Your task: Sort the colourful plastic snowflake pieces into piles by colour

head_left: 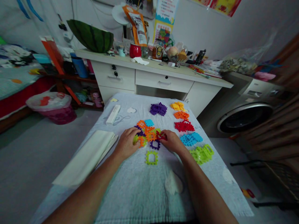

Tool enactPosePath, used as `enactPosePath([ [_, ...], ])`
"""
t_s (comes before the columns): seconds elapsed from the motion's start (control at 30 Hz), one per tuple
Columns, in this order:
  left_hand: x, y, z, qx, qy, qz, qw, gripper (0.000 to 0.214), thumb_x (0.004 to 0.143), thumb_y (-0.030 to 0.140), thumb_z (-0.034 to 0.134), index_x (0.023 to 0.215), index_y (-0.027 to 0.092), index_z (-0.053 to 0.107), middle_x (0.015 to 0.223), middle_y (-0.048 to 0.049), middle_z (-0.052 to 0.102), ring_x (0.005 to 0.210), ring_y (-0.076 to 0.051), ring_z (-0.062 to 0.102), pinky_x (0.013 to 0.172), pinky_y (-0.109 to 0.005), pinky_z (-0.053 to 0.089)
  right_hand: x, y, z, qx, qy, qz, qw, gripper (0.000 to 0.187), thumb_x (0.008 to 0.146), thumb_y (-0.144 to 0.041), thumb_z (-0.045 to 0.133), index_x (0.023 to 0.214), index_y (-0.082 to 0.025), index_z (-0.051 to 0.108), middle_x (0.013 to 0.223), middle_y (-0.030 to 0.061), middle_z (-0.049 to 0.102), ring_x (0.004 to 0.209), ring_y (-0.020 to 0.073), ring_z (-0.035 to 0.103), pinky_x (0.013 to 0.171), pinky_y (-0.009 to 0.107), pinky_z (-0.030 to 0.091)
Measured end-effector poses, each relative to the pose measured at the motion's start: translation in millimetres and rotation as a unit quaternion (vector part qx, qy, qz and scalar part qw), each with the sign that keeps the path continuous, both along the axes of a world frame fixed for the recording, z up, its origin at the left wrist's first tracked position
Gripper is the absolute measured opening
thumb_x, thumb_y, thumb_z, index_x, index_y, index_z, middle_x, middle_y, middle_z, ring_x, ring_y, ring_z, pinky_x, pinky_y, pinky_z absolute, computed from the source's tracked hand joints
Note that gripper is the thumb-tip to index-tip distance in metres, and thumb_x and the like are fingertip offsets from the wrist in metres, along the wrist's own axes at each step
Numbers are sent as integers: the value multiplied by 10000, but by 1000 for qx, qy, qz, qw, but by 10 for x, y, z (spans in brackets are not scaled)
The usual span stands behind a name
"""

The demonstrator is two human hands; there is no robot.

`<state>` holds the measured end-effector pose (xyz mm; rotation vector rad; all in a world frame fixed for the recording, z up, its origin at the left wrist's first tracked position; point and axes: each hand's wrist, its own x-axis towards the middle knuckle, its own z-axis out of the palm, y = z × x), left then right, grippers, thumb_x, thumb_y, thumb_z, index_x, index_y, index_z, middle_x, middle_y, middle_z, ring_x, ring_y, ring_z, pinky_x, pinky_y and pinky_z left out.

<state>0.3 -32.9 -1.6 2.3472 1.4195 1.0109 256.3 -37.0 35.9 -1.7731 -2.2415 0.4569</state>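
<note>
A mixed heap of plastic interlocking tiles (147, 130) lies in the middle of a pale blue cloth-covered table (140, 193). My left hand (127, 143) rests on the heap's left side, fingers curled over a green and orange tile. My right hand (171, 141) pinches a red tile (161, 136) at the heap's right edge. A lone green tile (151, 157) lies just in front, between my hands. Sorted piles stand to the right: purple (158, 109), yellow (177, 106), orange (181, 115), red (184, 126), blue (191, 138), green (201, 154).
A folded cream cloth (87, 157) lies at the table's left edge, a white box (113, 114) behind it. A cluttered white desk (151, 70) with half a watermelon (91, 37) stands beyond. A washing machine (245, 115) is right, a lined bin (52, 105) left.
</note>
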Motion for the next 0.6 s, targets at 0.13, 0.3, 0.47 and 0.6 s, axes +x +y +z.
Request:
enactPosePath([
  [0.13,1,6,3,-9,2,1,1000,393,745,182,553,1133,183,618,1199,-93,620,1141,-268,561,1020,-447,460,114,45,-17,50,28,-35,998,259,805,-230,651,1057,-169,646,918,60,673,772,158,579,710,251,397],
  [0.3,-6,13,-25,-11,1,-7,1000,388,756,193,538,1137,182,614,1204,-94,619,1137,-267,559,1019,-452,457,455,166,-25,161,-16,-158,974,184,814,-233,633,980,-153,639,920,86,668,837,196,577,750,279,399],
  [0.47,1,6,-18,-12,0,-7,1000,381,757,200,539,1130,184,618,1200,-90,617,1138,-263,558,1021,-443,454,691,196,89,186,-112,-258,941,122,839,-217,567,880,-156,663,924,111,672,867,219,572,774,307,380],
  [0.6,11,-2,16,-15,3,3,1000,366,753,207,552,1109,183,636,1197,-93,617,1127,-265,562,1014,-438,458,744,189,152,167,-157,-312,922,180,850,-215,546,922,-152,698,967,134,681,887,232,581,772,317,372],
])
